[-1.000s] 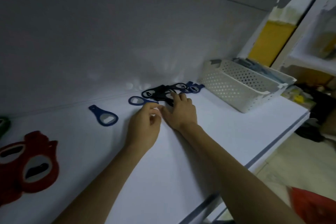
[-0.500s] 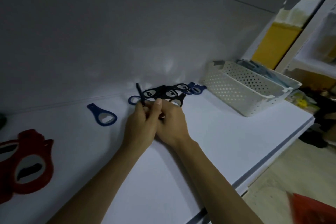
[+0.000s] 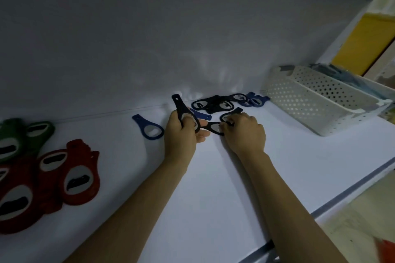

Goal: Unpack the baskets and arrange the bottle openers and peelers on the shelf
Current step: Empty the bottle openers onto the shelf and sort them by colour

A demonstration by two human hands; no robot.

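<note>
On my feed the left hand [image 3: 181, 134] sits at centre frame, its grip closed round the ring end of an upright black opener [image 3: 177, 103] whose handle points up toward the back wall. Just right of it, the right hand [image 3: 244, 134] has its fingers curled down, grip pinching the ring of a flat black opener [image 3: 232, 113] on the white shelf [image 3: 213, 188]. A third black opener [image 3: 213, 128] lies between the two hands; I cannot tell whether either hand touches it.

Behind the hands, against the wall, a heap of black openers [image 3: 210, 102] lies flat, with a few blue openers [image 3: 255, 99] at its right end. A single blue opener [image 3: 149, 129] lies alone left of the left hand. The red openers [image 3: 79, 175] overlap at lower left, the green openers [image 3: 27, 134] above them. The white perforated basket [image 3: 310, 102] stands at the right of the frame, apart from the heap.
</note>
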